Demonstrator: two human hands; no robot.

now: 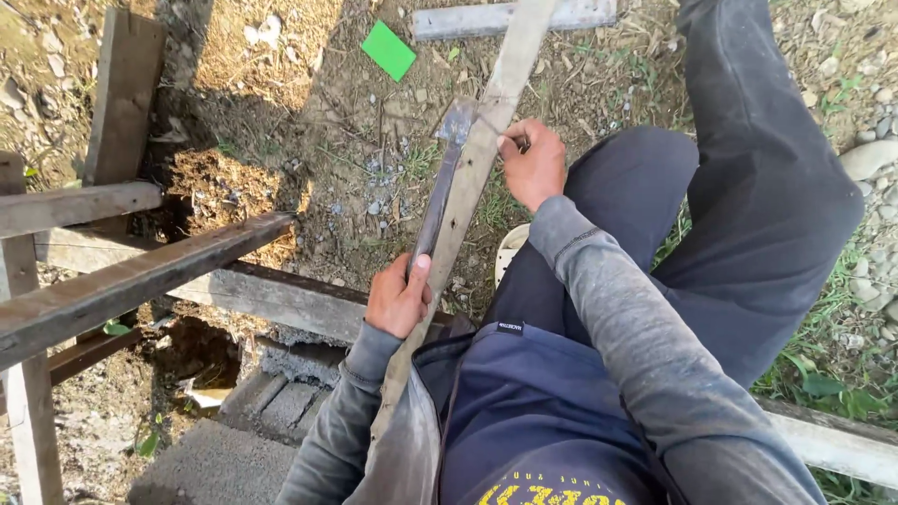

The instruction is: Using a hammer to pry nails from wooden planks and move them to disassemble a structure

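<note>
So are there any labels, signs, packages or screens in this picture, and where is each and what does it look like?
Green card: flat bright green rectangle lying on the dirt at the top, beyond the wooden slat; whether it is a label or package cannot be told.
Small tag: narrow dark strip with pale lettering, on the waistband of the dark trousers.
Yellow print: curved yellow lettering on the dark blue shirt, bottom edge.
No signs or screens.

- The wooden strip (477, 159) looks pale, weathered and rough-sawn.
- The hammer (441, 178) has dull, matt grey metal, worn and unpolished.
- The beams (131, 281) are dark, coarse, aged wood.
- The concrete block (281, 393) is grey and gritty.
- The green card (388, 50) looks smooth and flat.
</note>
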